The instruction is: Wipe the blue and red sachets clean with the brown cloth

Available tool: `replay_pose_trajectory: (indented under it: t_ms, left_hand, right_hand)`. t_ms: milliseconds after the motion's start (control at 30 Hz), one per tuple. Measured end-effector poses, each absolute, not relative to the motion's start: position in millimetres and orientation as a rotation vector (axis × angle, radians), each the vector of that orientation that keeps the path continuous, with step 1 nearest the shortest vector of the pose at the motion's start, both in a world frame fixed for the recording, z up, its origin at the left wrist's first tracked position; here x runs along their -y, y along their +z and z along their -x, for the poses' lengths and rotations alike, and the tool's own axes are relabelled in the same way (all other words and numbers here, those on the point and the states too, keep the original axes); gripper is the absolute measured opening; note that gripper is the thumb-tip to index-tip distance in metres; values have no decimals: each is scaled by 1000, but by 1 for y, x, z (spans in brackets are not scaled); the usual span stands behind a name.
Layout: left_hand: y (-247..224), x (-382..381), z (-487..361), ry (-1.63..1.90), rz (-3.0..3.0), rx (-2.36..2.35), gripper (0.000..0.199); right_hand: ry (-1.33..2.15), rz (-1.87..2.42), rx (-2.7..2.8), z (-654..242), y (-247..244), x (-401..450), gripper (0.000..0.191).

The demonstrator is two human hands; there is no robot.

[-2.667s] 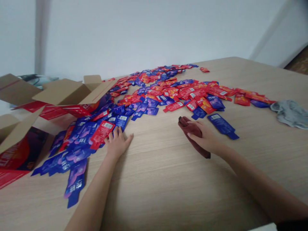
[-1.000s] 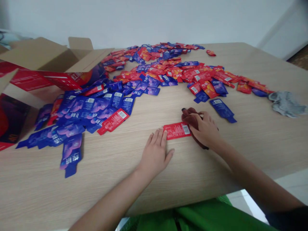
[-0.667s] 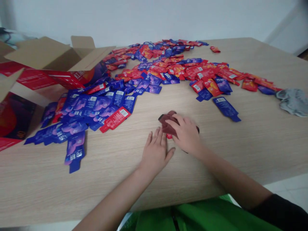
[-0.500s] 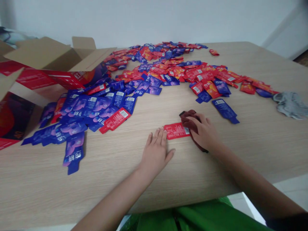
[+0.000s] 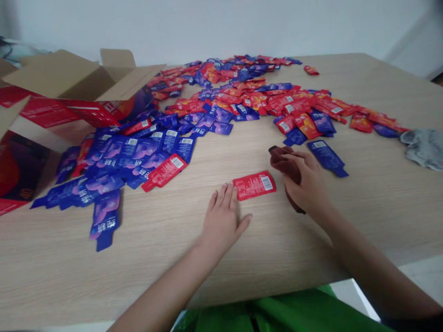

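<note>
A single red sachet (image 5: 255,185) lies flat on the table, its barcode end facing right. My left hand (image 5: 222,212) rests flat with fingers stretched out, the fingertips on the sachet's left end. To the right of the sachet, my right hand (image 5: 306,177) grips a bunched dark brown cloth (image 5: 285,163) with a black edge. The cloth is apart from the sachet. Just beyond my right hand lies a blue sachet (image 5: 327,157). Left of my left hand, another red sachet (image 5: 165,172) sits at the edge of a heap of blue sachets (image 5: 133,152).
A long pile of mixed red and blue sachets (image 5: 242,97) stretches across the back of the wooden table (image 5: 155,276). Open cardboard boxes (image 5: 79,76) stand at the left. A crumpled grey cloth (image 5: 424,147) lies at the far right. One orange-red sachet (image 5: 311,70) lies alone at the back.
My right hand has moved right and slightly away from me with the brown cloth, off the red sachet, baring its barcode end. My left hand has stayed in place.
</note>
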State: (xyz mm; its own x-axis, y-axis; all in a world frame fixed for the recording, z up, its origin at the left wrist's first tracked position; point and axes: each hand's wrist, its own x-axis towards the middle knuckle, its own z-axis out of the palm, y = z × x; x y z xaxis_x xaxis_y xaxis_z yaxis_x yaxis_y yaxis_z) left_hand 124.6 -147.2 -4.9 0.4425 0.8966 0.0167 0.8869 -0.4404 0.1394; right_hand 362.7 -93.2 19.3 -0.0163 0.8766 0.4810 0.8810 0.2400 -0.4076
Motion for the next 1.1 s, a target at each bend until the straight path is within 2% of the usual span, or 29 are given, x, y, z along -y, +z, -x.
replay_pose_trajectory:
  t_ms: [133, 267, 367, 467, 567, 667, 767, 933, 1100]
  left_hand:
    - [-4, 146, -127, 200, -2605, -1616, 72]
    - [2, 130, -127, 238, -2662, -1641, 48]
    - [5, 116, -125, 221, -2730, -1547, 42]
    - [3, 111, -124, 247, -2751, -1498, 47]
    - [-1, 114, -127, 252, -2741, -1567, 49]
    - [-1, 118, -131, 199, -2735, -1605, 38]
    - [3, 119, -135, 137, -2729, -1613, 32]
    - [2, 118, -136, 185, -2730, -1618, 44]
    - [-5, 112, -131, 366, -2762, -1457, 35]
  right_hand:
    - [59, 1504, 1775, -353, 27, 92, 44]
    - [360, 1387, 1748, -330, 19, 88, 40]
    - [472, 1373, 1667, -332, 8, 83, 31]
    - [448, 1373, 1639, -337, 6, 85, 30]
    - [315, 1383, 1734, -326, 15, 97, 40]
    - [210, 1423, 2079, -306, 21, 109, 49]
    - [127, 1584, 2283, -303, 18, 109, 51]
    - [129, 1879, 2024, -346, 5, 92, 44]
    - [306, 1683, 1709, -371, -2, 85, 31]
